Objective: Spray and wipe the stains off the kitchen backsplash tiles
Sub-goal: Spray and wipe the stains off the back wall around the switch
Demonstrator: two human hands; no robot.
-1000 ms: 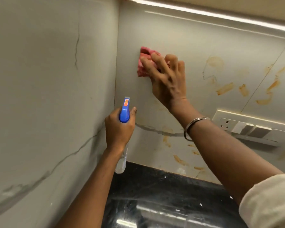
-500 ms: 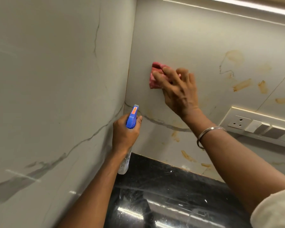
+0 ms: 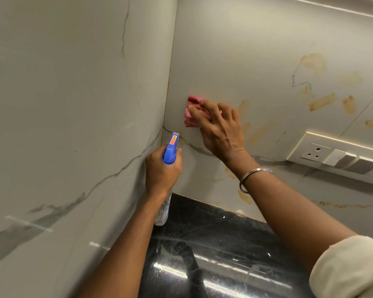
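My right hand (image 3: 221, 130) presses a crumpled pink cloth (image 3: 192, 110) flat against the pale backsplash tile (image 3: 235, 50) near the wall corner, with its fingers spread over the cloth. My left hand (image 3: 160, 171) grips a spray bottle (image 3: 170, 150) with a blue trigger head, held upright below the cloth; its clear body shows under my wrist. Several orange-brown stains (image 3: 322, 102) mark the tile to the right of the cloth, and smaller ones (image 3: 244, 196) sit low near the counter.
A white switch and socket plate (image 3: 340, 158) is fixed to the tile at the right. A glossy black counter (image 3: 213, 254) runs below the tile. The veined side wall (image 3: 73, 104) closes off the left.
My right hand and the pink cloth have slid down the tile toward the corner. My left hand with the spray bottle stays about where it was.
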